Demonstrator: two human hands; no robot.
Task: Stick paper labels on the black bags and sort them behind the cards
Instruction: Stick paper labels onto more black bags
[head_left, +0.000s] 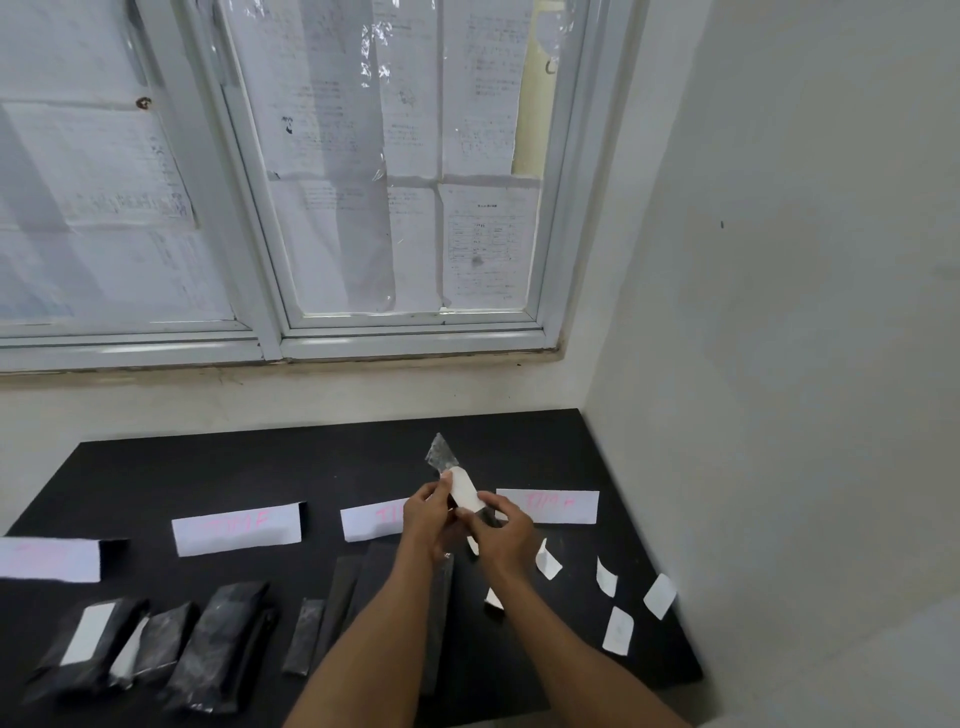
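White paper label (462, 491) pinched in my right hand (501, 525) meets black plastic bag (441, 454) gripped in my left hand (428, 512); smoothing should follow.

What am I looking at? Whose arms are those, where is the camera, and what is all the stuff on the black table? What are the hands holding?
There is no machine here, just a person working. The one camera sits on the person's head and looks down, so you see their own two arms reaching in from the bottom. The left hand and the right hand hold a small black bag up in the air between them. A white paper label lies along it, with the right thumb on it. Below is a black table. Across it runs a row of four white cards with pink writing, too blurry to read. Nearer, on the left, lie more black bags; one of them has a white label on it. On the right lie loose paper labels. Behind is a window covered with paper sheets.
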